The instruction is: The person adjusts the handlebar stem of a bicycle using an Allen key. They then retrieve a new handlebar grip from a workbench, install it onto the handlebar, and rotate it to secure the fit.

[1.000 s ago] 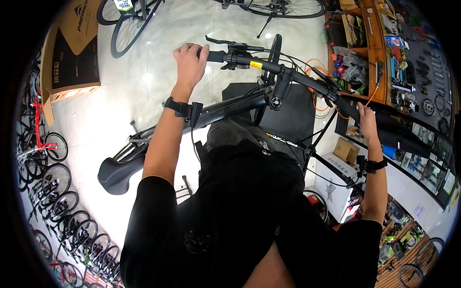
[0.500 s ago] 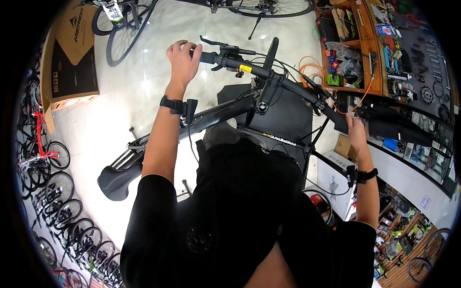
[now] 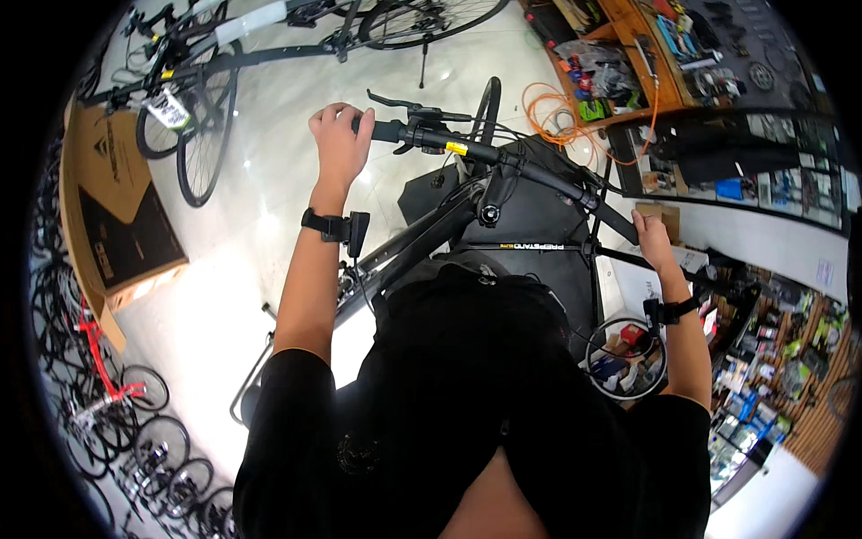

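Note:
A black bicycle handlebar (image 3: 548, 180) runs slantwise in front of me, its left end farther off than its right. My left hand (image 3: 339, 139) is closed over the outer end of the left grip (image 3: 388, 131), with the thumb lying against it. A brake lever (image 3: 386, 99) sticks out beyond that grip. At the other end my right hand (image 3: 655, 241) is closed on the tip of the right grip (image 3: 618, 221). Under the bar are the stem (image 3: 489, 214) and the dark frame tube (image 3: 422, 225). The front tyre (image 3: 492, 94) points away from me. My left arm mostly hides the saddle.
A black repair-stand bar (image 3: 530, 246) crosses below the handlebar, over a dark mat (image 3: 548, 216). Another bicycle (image 3: 269, 54) stands at the far left, near a cardboard box (image 3: 135, 216). An orange hose (image 3: 548, 117) lies by the wooden tool bench (image 3: 628, 36). A round bin (image 3: 620, 391) sits low right.
The view has shifted, bringing more of the far bicycle and the bin into sight. Both hands stay on the grips; the saddle has slipped mostly behind my left arm.

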Demonstrator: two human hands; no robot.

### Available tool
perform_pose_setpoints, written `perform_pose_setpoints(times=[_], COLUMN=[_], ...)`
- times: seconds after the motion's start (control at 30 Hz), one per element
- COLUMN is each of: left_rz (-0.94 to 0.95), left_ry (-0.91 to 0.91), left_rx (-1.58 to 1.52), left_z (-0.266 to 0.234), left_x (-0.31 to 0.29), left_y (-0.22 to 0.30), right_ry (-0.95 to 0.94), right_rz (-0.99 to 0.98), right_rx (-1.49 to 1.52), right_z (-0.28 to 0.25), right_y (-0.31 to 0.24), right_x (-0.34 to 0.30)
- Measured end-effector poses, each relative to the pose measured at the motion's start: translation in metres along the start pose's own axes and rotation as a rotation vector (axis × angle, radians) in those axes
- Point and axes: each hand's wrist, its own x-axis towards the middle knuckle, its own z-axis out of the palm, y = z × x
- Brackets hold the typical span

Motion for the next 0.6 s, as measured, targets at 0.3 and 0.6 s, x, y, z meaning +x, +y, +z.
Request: perform_pose_setpoints(times=[0.3, 0.6], left_rz=[0.153, 0.215], left_ry=[0.009, 0.009], left_rx=[-0.063, -0.192], left_z=[-0.002, -0.004], left_x=[0.018, 0.032], left_y=[-0.008, -0.003], right_ry=[-0.050, -0.053], right_rz=[0.148, 0.252], right_rx=[0.059, 0.137], right_z=[0.032, 0.070], right_y=[-0.008, -0.051], right_x=[-0.062, -0.147])
